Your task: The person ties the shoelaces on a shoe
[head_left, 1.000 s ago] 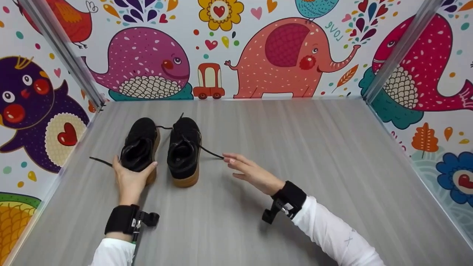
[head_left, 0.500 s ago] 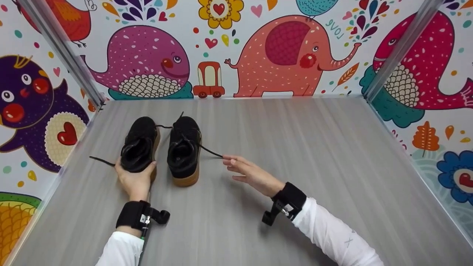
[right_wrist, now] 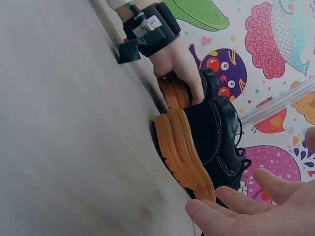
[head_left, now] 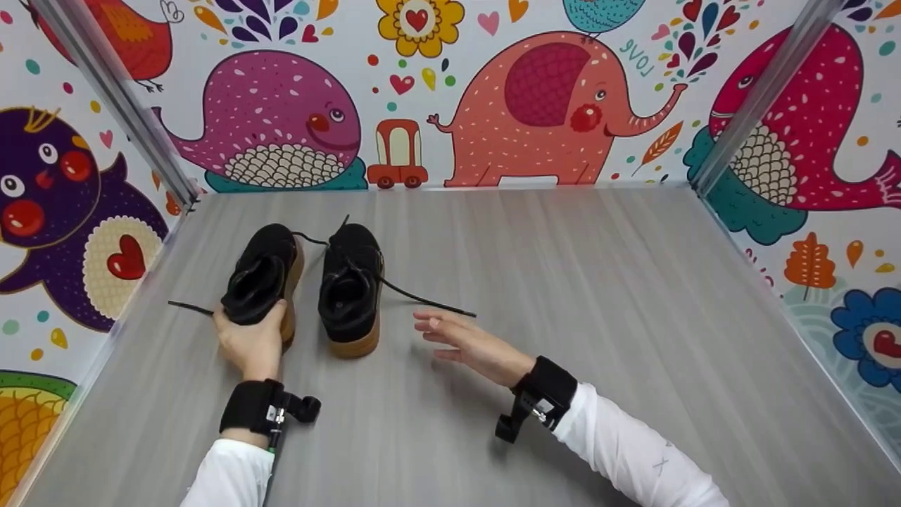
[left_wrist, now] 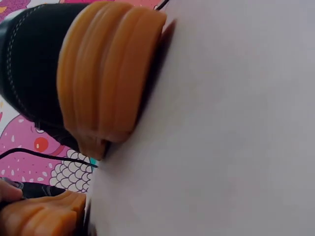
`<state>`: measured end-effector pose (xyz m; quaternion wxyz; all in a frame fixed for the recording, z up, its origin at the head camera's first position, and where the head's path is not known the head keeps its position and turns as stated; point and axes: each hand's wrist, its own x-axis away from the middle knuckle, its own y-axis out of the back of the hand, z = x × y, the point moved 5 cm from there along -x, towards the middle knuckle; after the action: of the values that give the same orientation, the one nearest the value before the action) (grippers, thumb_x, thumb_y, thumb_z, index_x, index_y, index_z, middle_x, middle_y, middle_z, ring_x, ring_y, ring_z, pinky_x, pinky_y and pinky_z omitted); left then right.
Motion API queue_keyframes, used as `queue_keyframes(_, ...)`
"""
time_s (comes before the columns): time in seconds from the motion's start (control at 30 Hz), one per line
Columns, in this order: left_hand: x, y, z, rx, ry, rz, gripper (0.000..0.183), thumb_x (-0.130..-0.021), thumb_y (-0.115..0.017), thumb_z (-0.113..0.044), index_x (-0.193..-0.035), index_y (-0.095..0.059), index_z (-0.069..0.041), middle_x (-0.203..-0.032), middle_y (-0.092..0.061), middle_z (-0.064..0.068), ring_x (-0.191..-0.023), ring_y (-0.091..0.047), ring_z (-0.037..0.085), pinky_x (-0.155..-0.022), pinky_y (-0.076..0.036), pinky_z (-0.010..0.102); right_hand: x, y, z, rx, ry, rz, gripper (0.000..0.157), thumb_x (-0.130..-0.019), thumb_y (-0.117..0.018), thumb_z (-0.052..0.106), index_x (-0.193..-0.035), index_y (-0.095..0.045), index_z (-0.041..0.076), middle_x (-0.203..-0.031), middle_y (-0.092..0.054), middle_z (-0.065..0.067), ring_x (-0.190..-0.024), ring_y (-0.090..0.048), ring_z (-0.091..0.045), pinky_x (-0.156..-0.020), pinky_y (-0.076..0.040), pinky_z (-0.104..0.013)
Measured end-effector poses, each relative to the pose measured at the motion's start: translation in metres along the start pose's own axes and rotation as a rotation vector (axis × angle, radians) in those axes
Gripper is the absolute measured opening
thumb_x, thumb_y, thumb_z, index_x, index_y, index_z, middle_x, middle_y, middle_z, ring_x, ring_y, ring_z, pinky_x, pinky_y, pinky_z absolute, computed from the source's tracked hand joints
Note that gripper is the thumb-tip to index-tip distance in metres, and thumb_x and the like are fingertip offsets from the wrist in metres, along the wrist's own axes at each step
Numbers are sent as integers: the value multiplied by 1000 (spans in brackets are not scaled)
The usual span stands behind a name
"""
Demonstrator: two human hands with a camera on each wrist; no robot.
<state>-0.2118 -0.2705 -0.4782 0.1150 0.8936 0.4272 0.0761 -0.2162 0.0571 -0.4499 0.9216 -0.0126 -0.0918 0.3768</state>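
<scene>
Two black shoes with tan gum soles stand side by side on the floor. My left hand (head_left: 252,345) grips the left shoe (head_left: 262,271) at its heel, thumb on the inner side and fingers on the outer side; in the right wrist view the left hand (right_wrist: 178,66) is seen around that heel. The right shoe (head_left: 352,292) stands untouched, its heel (left_wrist: 106,69) large in the left wrist view. My right hand (head_left: 475,346) hovers right of it with fingers extended, holding nothing. A loose black lace (head_left: 429,301) runs from the right shoe past these fingertips.
Another lace end (head_left: 188,307) sticks out left of the left shoe. A lace (head_left: 310,238) spans the gap between the toes. Grey wood-look floor (head_left: 563,282) extends to the right. Cartoon-printed walls (head_left: 415,91) with metal corner posts (head_left: 767,98) enclose the sides and back.
The lace has slipped free of my right fingertips and lies straighter; that hand has drawn slightly down and left. My left hand has turned the left shoe's heel end slightly leftward.
</scene>
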Motion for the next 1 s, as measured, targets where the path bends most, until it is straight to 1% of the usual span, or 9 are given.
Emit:
queue_keyframes(0.1,-3,2,-2,13,-16,-44,87,-71,-79,-39,-143,-37,-14,-140,-47,8,-127,-44,25,-107,-32,36,1,-3,-1,21,5,18,56,-100,-41,40,-146,-32,10,-151,-28,-17,-140,-25,-35,-112,-26,-47)
queue_keyframes(0.17,-5,4,-4,17,-38,-78,85,-71,-79,-40,-141,-40,-12,-138,-48,9,-127,-44,25,-107,-31,35,1,-4,-1,30,6,24,57,-100,-41,41,-146,-31,9,-151,-28,-17,-140,-25,-35,-112,-26,-47)
queue_keyframes(0.33,-7,5,-9,49,-110,-153,77,-72,-79,-36,-134,-47,-5,-133,-50,11,-124,-45,26,-106,-31,34,3,-5,-3,13,-4,18,58,-99,-44,43,-145,-33,9,-150,-31,-16,-140,-26,-34,-112,-27,-46)
queue_keyframes(0.43,-9,5,-10,63,-140,-190,70,-71,-79,-34,-128,-51,-3,-127,-54,12,-119,-49,25,-104,-34,33,4,-5,-3,13,-13,12,58,-99,-44,43,-145,-35,9,-149,-33,-16,-139,-27,-32,-112,-25,-47)
queue_keyframes(0.6,-12,5,-11,91,-140,-247,65,-70,-80,-29,-124,-55,-2,-123,-57,11,-115,-51,24,-102,-36,29,5,-6,-4,20,-21,17,55,-99,-43,42,-144,-36,11,-148,-35,-16,-139,-28,-30,-113,-22,-48)
queue_keyframes(0.77,-9,5,-11,121,-125,-285,67,-70,-80,-29,-125,-55,0,-127,-55,11,-119,-50,23,-104,-33,24,5,-6,-4,30,-27,14,56,-99,-42,44,-144,-36,12,-148,-36,-15,-139,-30,-27,-113,-23,-47)
queue_keyframes(0.9,-3,9,-18,129,-156,-323,65,-70,-80,-30,-122,-56,1,-124,-56,13,-118,-50,25,-102,-34,27,5,-8,-3,11,-31,19,55,-99,-42,45,-144,-36,13,-148,-35,-15,-139,-29,-26,-114,-23,-45)
queue_keyframes(1.0,2,11,-27,127,-204,-336,61,-70,-79,-30,-116,-57,3,-117,-56,14,-113,-51,27,-99,-36,31,5,-9,-3,-5,-29,25,54,-99,-42,44,-144,-36,13,-148,-34,-16,-139,-28,-28,-114,-22,-45)
